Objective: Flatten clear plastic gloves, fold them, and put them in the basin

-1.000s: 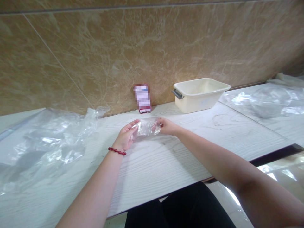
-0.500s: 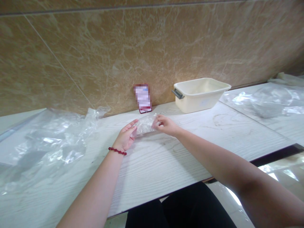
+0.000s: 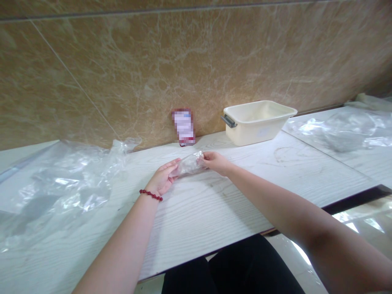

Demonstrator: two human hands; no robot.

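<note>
A small clear plastic bag (image 3: 190, 163), crinkled and shiny, is stretched between my hands just over the white wood-grain table (image 3: 208, 212). My left hand (image 3: 163, 176), with a red bead bracelet at the wrist, grips its left end between thumb and fingers. The right end is pinched by my right hand (image 3: 214, 161). What the bag contains, if anything, I cannot make out. Behind it a phone-like object (image 3: 184, 126) with a red edge and a blurred face leans on the wall.
A cream plastic bin (image 3: 251, 132) with a grey handle stands at the back right. Crumpled clear plastic bags (image 3: 79, 175) cover the left of the table. More clear plastic (image 3: 346, 126) lies at the far right. A brown marbled wall (image 3: 183, 61) rises behind.
The bag has become narrower and smoother between my hands, its right end now bunched. My right fingers have closed further over that end. My left hand has barely shifted.
</note>
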